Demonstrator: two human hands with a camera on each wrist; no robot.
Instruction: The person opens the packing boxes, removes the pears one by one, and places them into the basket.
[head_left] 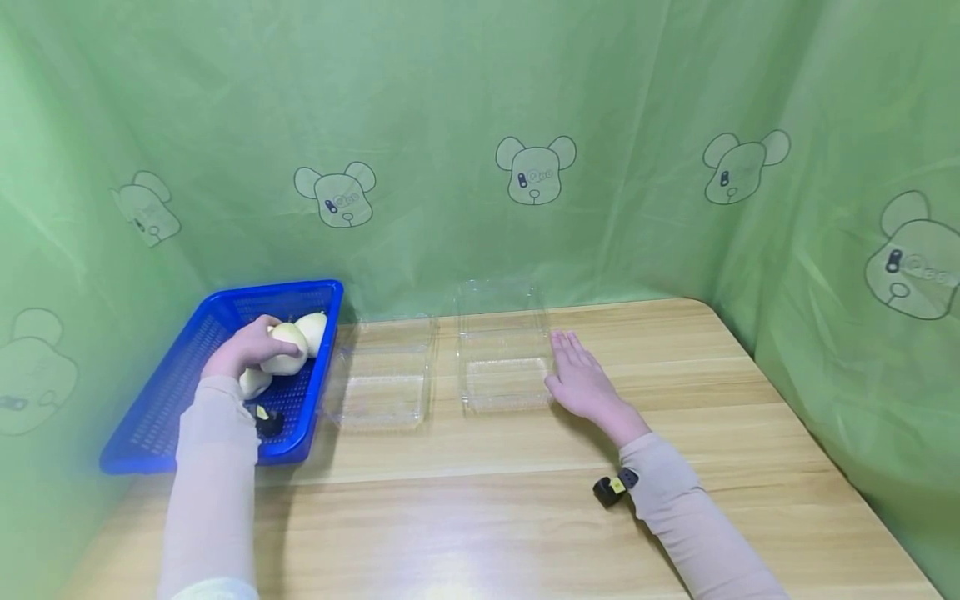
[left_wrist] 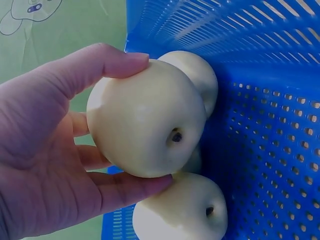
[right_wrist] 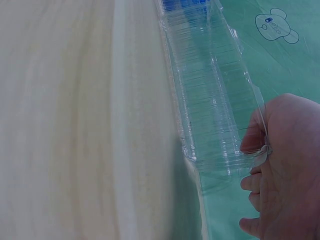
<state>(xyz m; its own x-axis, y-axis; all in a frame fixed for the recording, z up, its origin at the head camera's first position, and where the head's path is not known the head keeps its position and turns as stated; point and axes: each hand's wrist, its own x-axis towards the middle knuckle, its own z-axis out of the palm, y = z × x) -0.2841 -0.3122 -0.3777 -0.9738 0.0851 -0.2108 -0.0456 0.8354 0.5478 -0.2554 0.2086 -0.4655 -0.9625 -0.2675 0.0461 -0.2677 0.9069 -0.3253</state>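
My left hand [head_left: 243, 346] grips a pale yellow pear [head_left: 285, 358] over the blue plastic basket [head_left: 324, 367]. In the left wrist view, thumb and fingers curl round the pear [left_wrist: 145, 120], its dark dimple facing the camera. Another pear [head_left: 312, 332] lies behind it, and one more [head_left: 256, 382] sits nearer my wrist. My right hand [head_left: 585, 383] is at the right side of a lidded-type clear plastic box [head_left: 504, 383], fingers straight, thumb by its edge. The right wrist view shows the thumb beside the clear wall [right_wrist: 215, 100].
A second clear plastic box [head_left: 382, 392] stands between the basket and the first box, its hinged lid part raised toward the back. All stand on a wooden table [head_left: 465, 517]. Green cloth [head_left: 442, 108] with bear prints hangs behind and at both sides.
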